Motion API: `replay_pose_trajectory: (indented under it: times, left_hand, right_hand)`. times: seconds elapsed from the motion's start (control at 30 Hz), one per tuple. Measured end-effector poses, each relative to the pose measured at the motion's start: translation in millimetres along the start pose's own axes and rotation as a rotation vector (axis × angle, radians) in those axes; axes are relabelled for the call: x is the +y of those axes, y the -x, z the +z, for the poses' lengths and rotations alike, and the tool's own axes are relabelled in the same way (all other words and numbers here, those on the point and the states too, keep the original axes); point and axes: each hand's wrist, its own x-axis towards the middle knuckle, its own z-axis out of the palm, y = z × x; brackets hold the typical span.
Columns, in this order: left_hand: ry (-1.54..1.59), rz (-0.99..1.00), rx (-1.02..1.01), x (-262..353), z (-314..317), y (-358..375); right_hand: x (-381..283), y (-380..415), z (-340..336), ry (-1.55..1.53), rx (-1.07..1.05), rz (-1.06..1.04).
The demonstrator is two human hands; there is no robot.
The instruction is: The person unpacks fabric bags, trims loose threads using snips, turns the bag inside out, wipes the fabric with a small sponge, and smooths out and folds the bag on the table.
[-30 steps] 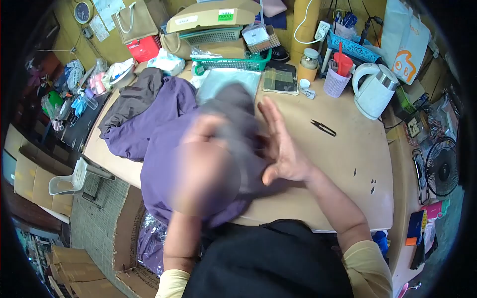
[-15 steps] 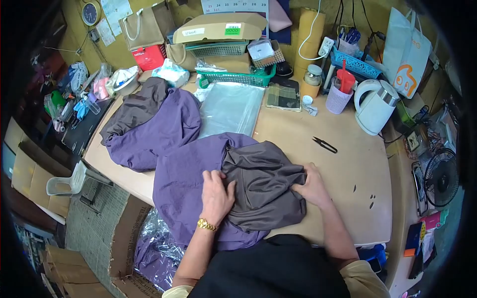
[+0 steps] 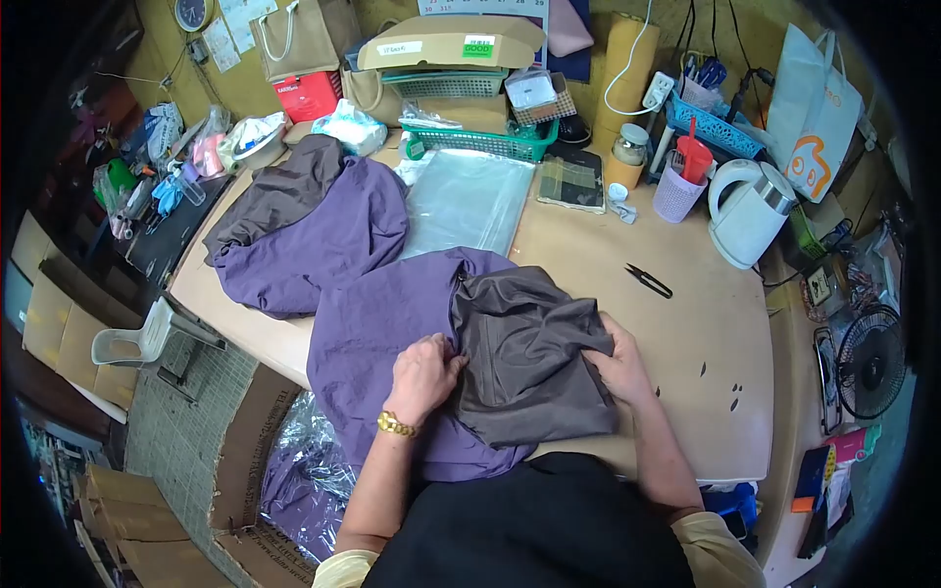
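Note:
A purple garment (image 3: 368, 338) lies on the table in front of me, its dark brown-grey lining (image 3: 529, 363) spread over the right part in loose creases. At the line between purple and dark cloth, my left hand (image 3: 424, 377), with a gold watch at the wrist, is closed, fingertips pinching the fabric. My right hand (image 3: 619, 363) grips the right edge of the dark lining between thumb and fingers. Behind and to the left sits a second purple garment (image 3: 314, 230) with a similar dark part, bunched up.
Black thread snips (image 3: 649, 281) and small dark scraps (image 3: 735, 397) lie right of the garment. Clear plastic bags (image 3: 470, 206) are stacked behind it. A white kettle (image 3: 750, 216) and lilac cup (image 3: 676, 196) stand back right. A cardboard box (image 3: 235, 470) with plastic-wrapped purple cloth sits below left.
My right hand has drawn the lining's edge slightly to the right, and the dark cloth looks more spread. My left hand's fingers have curled in tighter at the seam. The view has shifted slightly.

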Motion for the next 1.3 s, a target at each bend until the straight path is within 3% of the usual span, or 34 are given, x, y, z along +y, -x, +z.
replay_pose_trajectory:
  times: [0.03,0.1,0.13,0.27,0.3,0.37,0.4,0.43,0.47,0.53,0.57,0.63,0.67,0.73,0.8,1.03,1.1,1.3]
  left_hand:
    - [0.002,0.002,0.004,-1.7,-3.8,-0.9]
    - [0.286,-0.139,0.043,12.4,-28.5,-3.7]
    - [0.383,-0.107,0.121,18.0,-36.7,-3.9]
    - [0.27,0.0,0.235,49.6,-74.5,-12.3]
    - [0.232,0.18,0.244,61.4,-76.8,-15.1]
    - [0.121,0.43,0.162,93.9,-85.0,-10.2]
    - [0.092,0.45,0.097,114.4,-94.0,-4.6]
    - [0.061,0.47,0.033,127.4,-101.0,0.1]
    - [0.113,0.538,-0.022,128.3,-103.5,3.0]
    - [0.072,0.529,0.019,124.8,-107.2,7.7]
    - [0.034,0.514,0.058,121.5,-109.3,9.2]
    - [-0.042,0.346,0.222,106.5,-107.8,4.1]
    - [-0.022,0.343,0.236,105.2,-103.5,2.5]
    - [0.011,0.401,0.204,114.7,-93.6,7.2]
    - [0.05,0.542,0.124,128.9,-81.7,15.2]
    - [0.104,0.584,0.092,128.9,-83.9,16.9]
    - [0.122,0.711,-0.014,137.8,-75.4,25.6]
    - [0.167,0.781,-0.189,123.7,-51.4,38.9]
  right_hand:
    - [-1.7,0.8,-2.8,0.003,0.0,-0.004]
    - [-4.6,3.9,-8.1,-0.268,-0.072,0.074]
    - [0.2,2.1,-16.9,-0.34,-0.162,0.048]
    - [-25.3,1.1,14.0,-0.441,-0.231,0.201]
    - [-32.8,-6.7,23.5,-0.213,-0.413,0.205]
    - [-35.6,-18.2,60.0,-0.149,-0.585,0.142]
    - [-29.2,-22.4,69.1,-0.015,-0.537,0.045]
    - [-22.9,-32.6,68.1,-0.137,-0.59,0.216]
    - [-18.0,-42.8,71.5,-0.135,-0.587,0.212]
    - [-14.0,-59.4,85.1,-0.24,-0.155,0.44]
    - [-16.7,-59.1,88.7,-0.237,-0.157,0.437]
    - [-25.1,-56.6,95.6,-0.751,-0.364,0.306]
    - [-42.7,-49.5,99.2,-0.495,-0.301,0.156]
    - [-42.6,-53.2,103.8,-0.323,-0.245,0.085]
    - [-37.5,-61.3,105.1,-0.327,-0.206,0.096]
    - [-40.3,-73.3,101.9,-0.334,-0.161,0.066]
    - [-40.9,-76.3,98.5,-0.328,-0.154,0.06]
    - [-55.7,-49.2,58.6,-0.228,-0.172,0.043]
